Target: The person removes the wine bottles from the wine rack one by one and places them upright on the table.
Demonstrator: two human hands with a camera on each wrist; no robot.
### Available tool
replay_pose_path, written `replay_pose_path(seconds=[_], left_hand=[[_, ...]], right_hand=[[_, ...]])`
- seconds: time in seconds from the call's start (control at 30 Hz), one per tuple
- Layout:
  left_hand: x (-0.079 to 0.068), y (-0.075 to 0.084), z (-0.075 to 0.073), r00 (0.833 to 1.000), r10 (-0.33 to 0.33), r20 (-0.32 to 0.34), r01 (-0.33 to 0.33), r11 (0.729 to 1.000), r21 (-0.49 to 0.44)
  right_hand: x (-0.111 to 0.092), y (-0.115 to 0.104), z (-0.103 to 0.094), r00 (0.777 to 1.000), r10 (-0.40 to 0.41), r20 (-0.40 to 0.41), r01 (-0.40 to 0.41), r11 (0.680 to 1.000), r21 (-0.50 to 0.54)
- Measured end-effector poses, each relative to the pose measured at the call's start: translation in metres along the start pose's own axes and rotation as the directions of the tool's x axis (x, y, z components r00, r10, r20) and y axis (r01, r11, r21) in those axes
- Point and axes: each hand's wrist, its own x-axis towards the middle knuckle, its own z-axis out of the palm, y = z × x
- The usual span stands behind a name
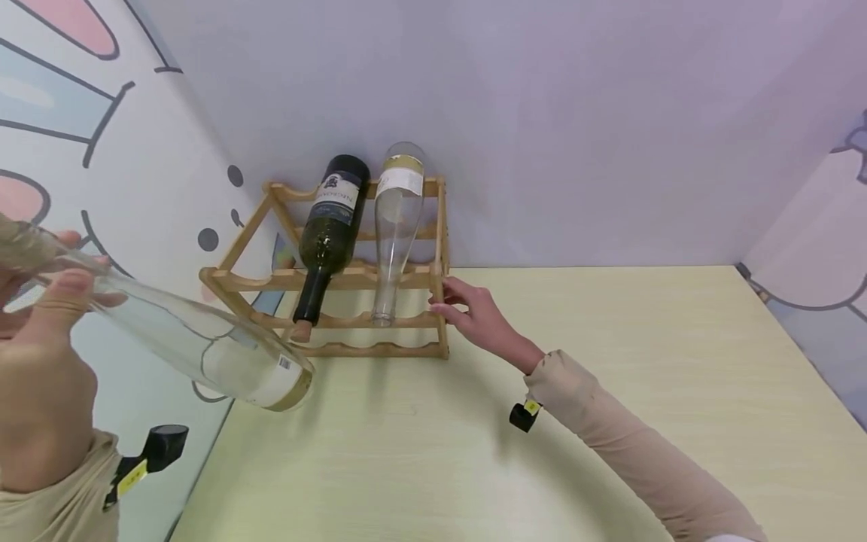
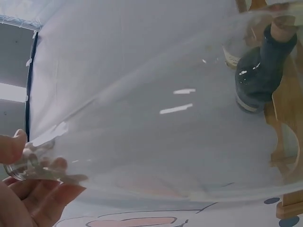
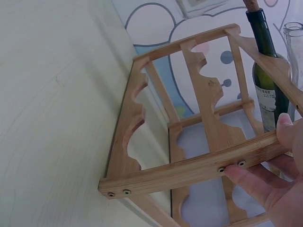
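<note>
My left hand point(image 1: 47, 369) grips a clear glass bottle point(image 1: 196, 342) by its neck, in the air left of a wooden wine rack point(image 1: 352, 278). The bottle lies tilted, its base toward the rack's front, and fills much of the left wrist view. On the rack's top tier rest a dark green wine bottle point(image 1: 330, 226) with a cork and white-and-blue label, and beside it another clear bottle point(image 1: 395, 233); both necks point forward. My right hand point(image 1: 481, 318) holds the rack's right side, thumb and fingers about the wooden rail point(image 3: 189, 172).
The rack stands on a pale wood table point(image 1: 576, 376), near the back wall point(image 1: 542, 135). A wall with cartoon drawings point(image 1: 169, 173) rises close on the left. Small black cameras sit on both wrists. The rack's lower tiers have scalloped rails.
</note>
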Motion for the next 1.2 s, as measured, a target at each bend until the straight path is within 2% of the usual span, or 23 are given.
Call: replay_pose_path(seconds=[0.07,0.13,0.17,0.2,0.37,0.5,0.63,0.8,1.07,1.13,1.17,1.2], left_hand=[[-0.005,-0.003,0.003,1.0,-0.007,0.015,0.01,0.981,-0.196],[-0.008,-0.005,0.005,0.997,-0.072,0.01,0.07,0.924,-0.377],[-0.01,-0.005,0.006,0.996,-0.086,0.013,0.083,0.906,-0.414],[-0.013,-0.005,0.007,0.994,-0.111,0.014,0.104,0.867,-0.487],[-0.021,-0.003,0.01,0.995,-0.099,-0.002,0.077,0.791,-0.607],[-0.023,-0.002,0.013,0.998,-0.062,-0.01,0.041,0.761,-0.647],[-0.026,-0.002,0.016,0.999,-0.044,0.003,0.035,0.758,-0.651],[-0.035,-0.001,0.018,0.999,-0.029,0.021,0.035,0.777,-0.628],[-0.045,0.002,0.024,0.999,0.034,0.012,-0.024,0.883,-0.469],[-0.046,0.001,0.027,0.998,0.053,0.017,-0.037,0.865,-0.5],[-0.047,0.001,0.028,0.997,0.068,0.025,-0.048,0.878,-0.476],[-0.048,0.001,0.03,0.996,0.079,0.033,-0.054,0.874,-0.483]], right_hand=[[0.0,0.0,0.0,1.0,0.002,0.002,-0.002,1.0,0.005],[0.0,0.0,-0.001,1.0,0.006,0.004,-0.006,1.0,0.005],[0.0,0.0,-0.001,1.0,0.009,0.005,-0.009,1.0,0.004],[0.0,0.0,-0.001,1.0,0.013,0.006,-0.013,1.0,0.003],[0.0,0.0,0.0,1.0,0.015,0.003,-0.015,1.0,0.002],[0.0,-0.001,-0.001,1.0,0.013,0.002,-0.013,1.0,0.006],[0.0,-0.002,0.0,1.0,0.012,0.006,-0.012,1.0,-0.001],[0.0,-0.001,0.001,1.0,0.014,0.002,-0.014,1.0,-0.014],[0.001,-0.001,0.002,1.0,0.004,0.001,-0.004,1.0,-0.014],[0.001,0.0,0.002,1.0,0.001,-0.006,-0.001,1.0,-0.016],[0.001,0.0,0.002,1.0,0.0,-0.009,-0.001,1.0,-0.017],[0.001,0.0,0.003,1.0,0.0,-0.012,0.0,1.0,-0.018]])
